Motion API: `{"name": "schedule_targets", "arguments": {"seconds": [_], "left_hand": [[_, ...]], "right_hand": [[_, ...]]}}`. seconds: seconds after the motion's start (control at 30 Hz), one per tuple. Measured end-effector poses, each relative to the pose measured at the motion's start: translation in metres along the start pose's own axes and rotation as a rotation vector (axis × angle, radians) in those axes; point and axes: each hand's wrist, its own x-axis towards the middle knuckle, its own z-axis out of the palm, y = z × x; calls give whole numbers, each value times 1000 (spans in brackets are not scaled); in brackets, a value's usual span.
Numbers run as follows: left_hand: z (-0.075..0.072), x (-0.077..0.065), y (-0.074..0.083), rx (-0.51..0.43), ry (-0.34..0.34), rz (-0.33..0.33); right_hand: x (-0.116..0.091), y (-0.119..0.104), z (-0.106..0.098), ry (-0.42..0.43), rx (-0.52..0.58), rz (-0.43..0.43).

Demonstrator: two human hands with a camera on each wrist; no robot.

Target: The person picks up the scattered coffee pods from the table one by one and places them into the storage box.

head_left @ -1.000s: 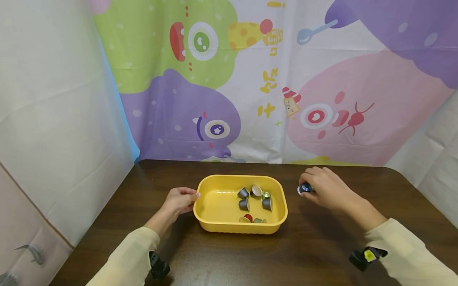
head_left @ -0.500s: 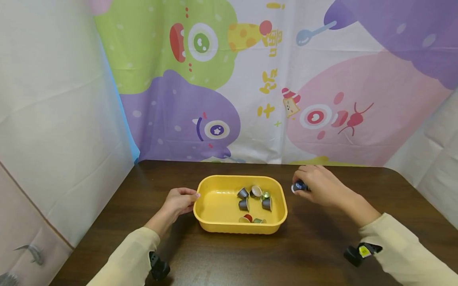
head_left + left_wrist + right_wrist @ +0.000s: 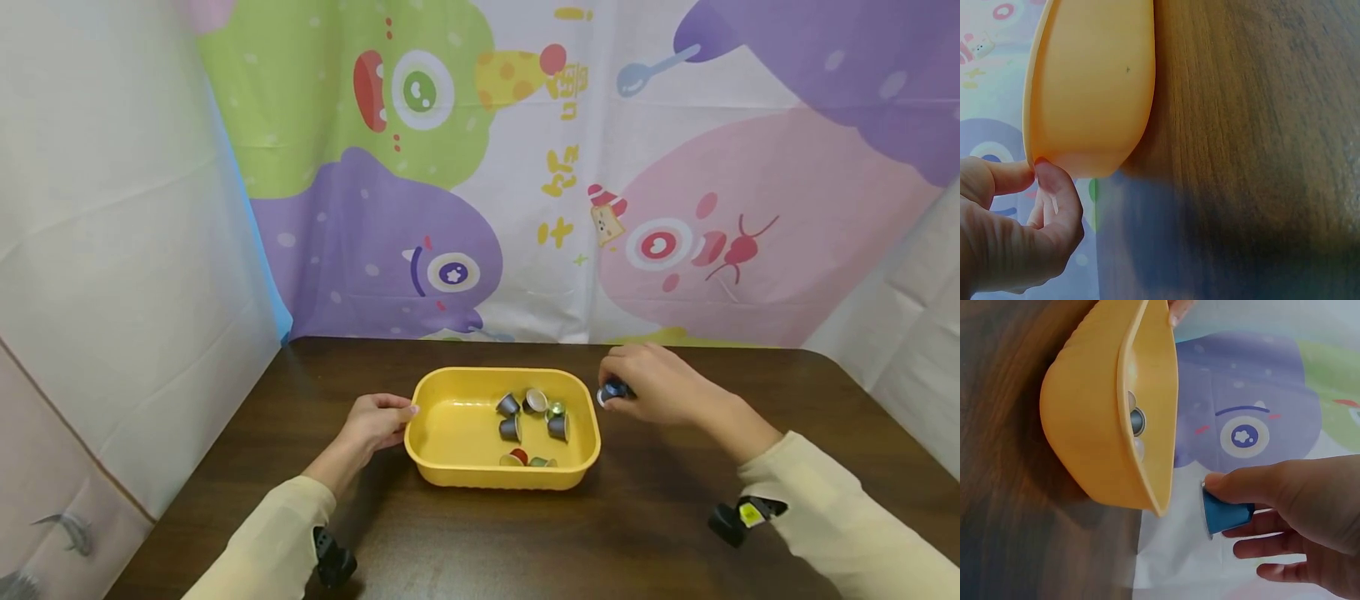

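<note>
A yellow plastic basin [image 3: 450, 477] stands on the table with several coffee capsules inside: dark grey ones [image 3: 510, 429], a red one [image 3: 518, 456] and green ones [image 3: 555, 409]. At its left end my left hand [image 3: 375, 422] pinches the rim between thumb and fingers; the left wrist view shows this grip on the basin wall [image 3: 1097, 81]. Just off the basin's right end, my right hand [image 3: 660, 385] holds a blue coffee capsule [image 3: 1225, 512] between thumb and fingers, above the table and apart from the rim.
The dark brown wooden table [image 3: 480, 542] runs back to a cartoon-printed curtain [image 3: 540, 250]. White cloth [image 3: 135, 208] hangs on the left side, more on the right. Each wrist carries a small black camera [image 3: 333, 560].
My right hand has moved left with the blue capsule, from well right of the basin to near its right rim. The left hand and the basin have stayed in place.
</note>
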Motion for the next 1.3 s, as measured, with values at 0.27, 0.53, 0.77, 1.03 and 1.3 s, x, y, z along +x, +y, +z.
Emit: {"name": "schedule_targets", "arguments": {"seconds": [0.27,0.53,0.77,1.03,1.3], "left_hand": [[1,0,-1,-4,11,-2],[1,0,-1,-1,13,-5],[1,0,0,-4,9,-4],[1,0,1,0,5,-8],[0,1,1,-7,2,-7]], "right_hand": [[6,-5,-2,-65,-11,-6],[13,-12,-8,-198,1,23],[22,-16,-9,-274,15,-10],[38,-18,-3,-352,47,-14],[53,-23,-1,-391,33,-39]]}}
